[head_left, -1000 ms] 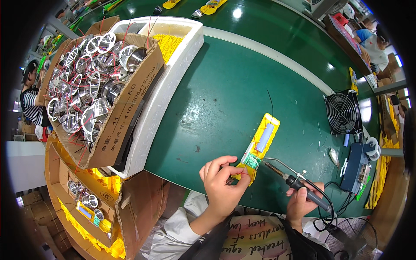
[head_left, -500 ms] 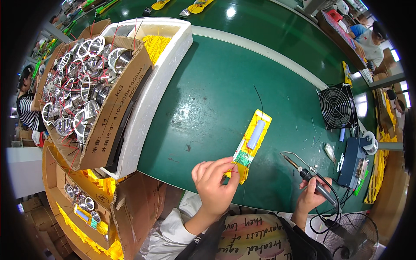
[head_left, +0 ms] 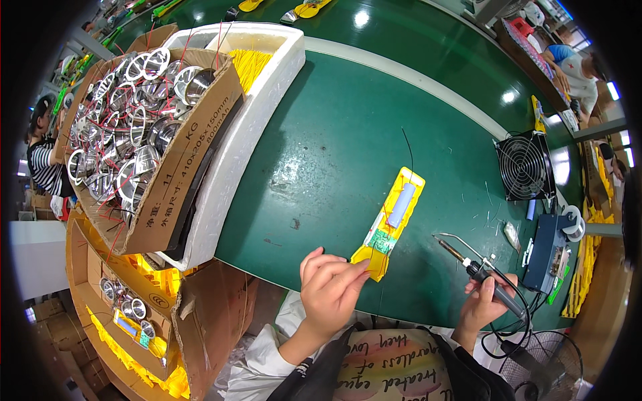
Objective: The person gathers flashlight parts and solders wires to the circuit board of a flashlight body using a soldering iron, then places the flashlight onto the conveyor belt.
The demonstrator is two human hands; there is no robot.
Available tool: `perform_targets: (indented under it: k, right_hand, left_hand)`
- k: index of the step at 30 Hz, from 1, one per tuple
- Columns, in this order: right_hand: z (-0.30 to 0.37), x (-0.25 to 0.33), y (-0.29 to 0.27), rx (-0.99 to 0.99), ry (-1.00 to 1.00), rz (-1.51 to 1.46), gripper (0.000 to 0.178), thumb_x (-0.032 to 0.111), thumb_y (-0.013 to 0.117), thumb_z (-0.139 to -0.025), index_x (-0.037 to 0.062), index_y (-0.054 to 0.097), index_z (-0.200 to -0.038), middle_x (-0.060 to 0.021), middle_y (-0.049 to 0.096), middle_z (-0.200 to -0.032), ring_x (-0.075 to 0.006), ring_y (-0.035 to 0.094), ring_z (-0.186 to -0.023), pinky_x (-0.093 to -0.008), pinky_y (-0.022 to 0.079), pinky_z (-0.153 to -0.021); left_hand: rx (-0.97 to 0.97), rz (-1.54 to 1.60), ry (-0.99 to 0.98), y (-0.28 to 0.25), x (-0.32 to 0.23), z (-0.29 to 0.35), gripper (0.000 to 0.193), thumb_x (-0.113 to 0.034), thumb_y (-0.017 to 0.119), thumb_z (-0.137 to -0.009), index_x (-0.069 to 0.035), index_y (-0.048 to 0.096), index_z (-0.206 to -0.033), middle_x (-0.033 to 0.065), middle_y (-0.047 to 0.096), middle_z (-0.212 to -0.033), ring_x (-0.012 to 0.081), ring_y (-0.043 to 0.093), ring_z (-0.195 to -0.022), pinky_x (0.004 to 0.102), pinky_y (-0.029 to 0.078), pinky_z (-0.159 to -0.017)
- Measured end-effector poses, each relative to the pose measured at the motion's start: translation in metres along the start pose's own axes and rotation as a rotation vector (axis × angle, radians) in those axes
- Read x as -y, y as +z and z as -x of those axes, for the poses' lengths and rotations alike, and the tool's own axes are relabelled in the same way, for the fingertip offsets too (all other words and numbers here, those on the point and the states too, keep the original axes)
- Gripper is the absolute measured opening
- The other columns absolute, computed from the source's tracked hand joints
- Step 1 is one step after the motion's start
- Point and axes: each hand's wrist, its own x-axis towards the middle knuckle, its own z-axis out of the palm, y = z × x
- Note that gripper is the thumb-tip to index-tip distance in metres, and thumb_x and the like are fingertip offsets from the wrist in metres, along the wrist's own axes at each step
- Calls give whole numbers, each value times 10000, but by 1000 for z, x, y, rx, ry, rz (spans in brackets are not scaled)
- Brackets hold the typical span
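A yellow plastic flashlight housing (head_left: 374, 265) lies slanted on the green bench, its inside facing up. In it sit a lavender battery cell (head_left: 401, 205) and a small green circuit board (head_left: 382, 241). One thin black wire (head_left: 408, 148) sticks out past its far end. My left hand (head_left: 329, 291) is closed in a pinch against the near left edge of the housing; what lies between the fingertips is too small to make out. My right hand (head_left: 487, 302) grips a soldering iron (head_left: 498, 292) with a metal solder guide, its tip to the right of the housing, apart from it.
A cardboard box (head_left: 190, 164) of silver reflector cups with red wires rests on a white foam tray (head_left: 281, 73) holding yellow wires. At right stand a black fan (head_left: 525, 166), a blue soldering station (head_left: 543, 250) and a solder spool (head_left: 572, 224). Another open carton (head_left: 214, 321) is lower left.
My left fingers have moved off the circuit board area toward the near end of the housing. The soldering iron stays in my right hand. The whole view has shifted slightly.
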Motion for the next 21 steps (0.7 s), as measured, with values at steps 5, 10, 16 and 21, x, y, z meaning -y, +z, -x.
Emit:
perform_targets:
  k: [5,10,16,21]
  right_hand:
    - [4,17,16,88,-4,-96,256,123,582,-726,7,371,-813,-113,480,-671,-151,484,-433,-238,427,-402]
    - [9,22,29,194,25,-119,246,98,580,-731,10,365,-812,-111,495,-649,-141,497,-452,-223,429,-418]
    - [10,27,41,237,98,-31,237,88,582,-739,11,363,-789,-104,508,-630,-118,512,-470,-209,445,-445]
    - [11,30,44,241,151,17,237,75,584,-736,11,360,-780,-101,511,-623,-114,524,-479,-202,450,-453]
  left_hand:
    - [-66,2,-87,9,-11,-2,157,-15,682,-578,-74,621,-710,4,517,-667,176,496,-636,405,383,-784]
    - [-120,5,-255,14,-17,-7,126,4,665,-560,-44,588,-647,57,496,-758,193,491,-672,308,416,-670]
    - [-68,-26,-185,12,-17,-9,121,18,651,-547,-34,583,-632,79,501,-818,206,492,-722,289,415,-629]
    - [-56,-28,-190,11,-17,-11,122,20,648,-539,-35,582,-625,78,506,-824,206,492,-729,289,412,-624]
